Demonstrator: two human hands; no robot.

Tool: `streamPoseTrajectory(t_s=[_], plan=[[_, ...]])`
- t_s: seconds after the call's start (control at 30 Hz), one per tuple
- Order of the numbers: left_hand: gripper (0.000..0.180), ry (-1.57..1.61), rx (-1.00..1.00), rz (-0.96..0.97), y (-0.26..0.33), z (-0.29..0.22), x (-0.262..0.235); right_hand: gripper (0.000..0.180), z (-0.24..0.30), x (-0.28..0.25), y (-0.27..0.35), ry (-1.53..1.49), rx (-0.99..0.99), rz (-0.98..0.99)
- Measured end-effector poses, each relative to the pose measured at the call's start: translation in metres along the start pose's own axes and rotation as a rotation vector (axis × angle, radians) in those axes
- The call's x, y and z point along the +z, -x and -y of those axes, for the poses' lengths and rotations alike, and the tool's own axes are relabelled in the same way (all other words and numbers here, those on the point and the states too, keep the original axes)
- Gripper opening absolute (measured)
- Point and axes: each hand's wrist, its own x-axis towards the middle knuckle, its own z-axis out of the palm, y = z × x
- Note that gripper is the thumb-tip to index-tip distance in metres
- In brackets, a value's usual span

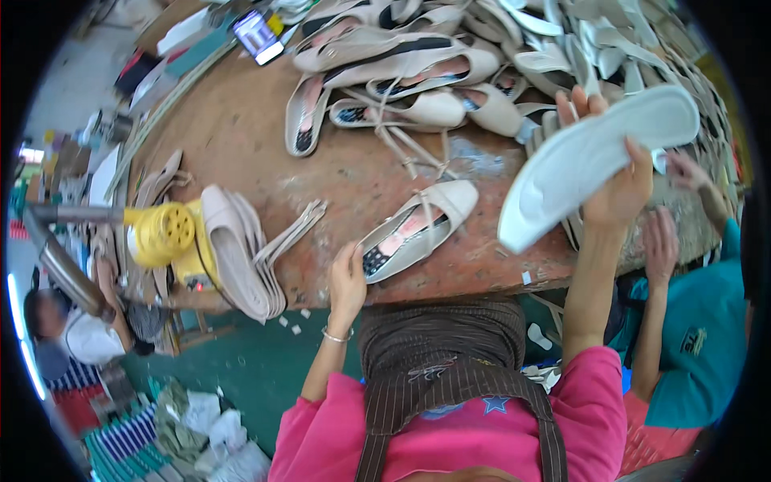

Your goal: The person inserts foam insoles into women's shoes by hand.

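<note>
My left hand (347,277) grips the heel end of a beige flat shoe (455,202) that lies near the table's front edge, its toe pointing right and away. Thin straps cross over the shoe's opening, and a patterned insole shows inside. My right hand (618,193) holds up a white shoe sole (590,165) above the table's right side, thumb on the near face and fingers behind it. The sole is tilted, one end toward the upper right.
Beige shoes (393,60) and loose white soles (618,40) heap along the table's (233,128) far side. A yellow machine (165,233) and stacked shoe uppers (237,249) stand left. A phone (258,37) lies far left. At right, a co-worker in teal (699,345) reaches over the table.
</note>
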Motion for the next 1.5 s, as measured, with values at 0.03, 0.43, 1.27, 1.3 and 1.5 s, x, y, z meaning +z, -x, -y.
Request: streamPoseTrajectory(t_s=[0.03,0.43,1.27,1.3,1.5], plan=[[0.029,-0.005,-0.032,-0.008,-0.004,0.003,-0.002,0.054,-0.013,-0.006,0.008,-0.109,0.033,0.023],[0.033,-0.390,0.306,-0.316,0.041,-0.017,0.000,0.052,-0.047,-0.052,0.090,0.143,0.326,-0.362],[0.064,0.478,-0.229,-0.418,0.057,0.013,0.016,0.035,-0.183,-0.002,0.120,1.330,0.005,0.896],[0.060,0.445,-0.186,-0.365,0.056,0.019,0.015,0.032,-0.188,0.001,0.119,1.333,0.023,0.893],[0.045,0.620,-0.246,-0.341,0.048,0.019,0.009,0.024,-0.210,0.011,0.123,1.242,0.097,0.843]])
